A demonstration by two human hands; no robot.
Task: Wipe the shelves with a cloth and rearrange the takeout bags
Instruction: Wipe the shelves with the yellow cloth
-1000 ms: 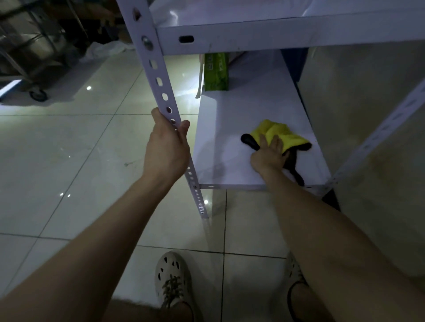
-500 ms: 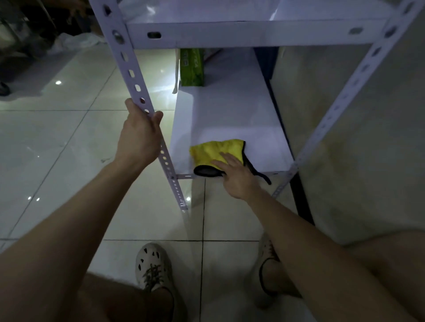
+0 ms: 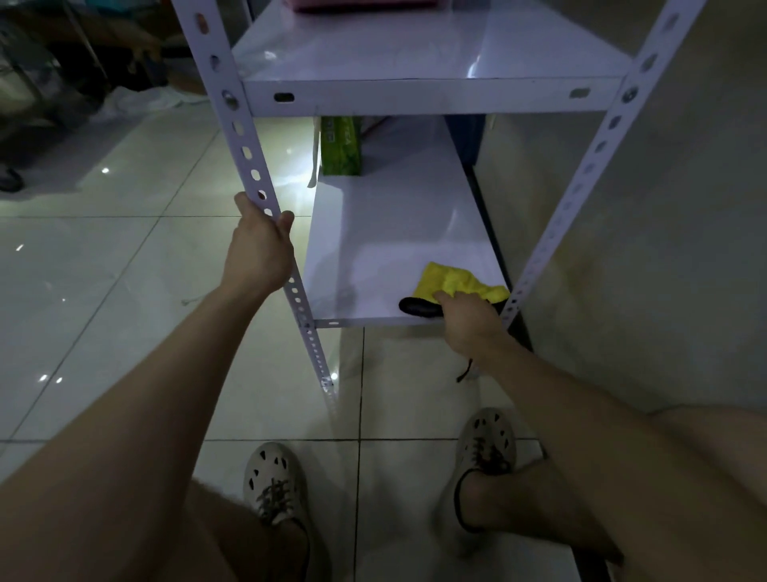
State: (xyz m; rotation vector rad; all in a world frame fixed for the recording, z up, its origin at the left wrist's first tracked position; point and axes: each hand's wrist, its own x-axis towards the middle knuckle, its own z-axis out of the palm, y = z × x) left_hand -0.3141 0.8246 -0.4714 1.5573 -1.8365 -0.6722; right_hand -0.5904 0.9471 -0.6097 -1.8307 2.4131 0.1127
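A yellow cloth [image 3: 456, 282] with a black edge lies on the front right corner of the low white shelf [image 3: 386, 245]. My right hand [image 3: 471, 324] rests on the cloth's near edge with its fingers pressed down on it, and a black strap hangs under my wrist. My left hand [image 3: 259, 249] is wrapped around the front left upright post [image 3: 249, 153] of the rack. A green takeout bag [image 3: 340, 145] stands at the back left of the low shelf. The white shelf above [image 3: 431, 54] has something pink [image 3: 365, 5] at its far edge.
The front right post [image 3: 589, 166] runs close beside a beige wall [image 3: 685, 249]. Glossy floor tiles [image 3: 103, 270] spread to the left, with dark clutter [image 3: 62, 74] at the far left. My two feet in pale perforated shoes [image 3: 274, 486] stand before the rack.
My right hand has slid the cloth from the shelf's front middle to its front right corner. My left hand stays on the post. The view has tilted up to show the upper shelf.
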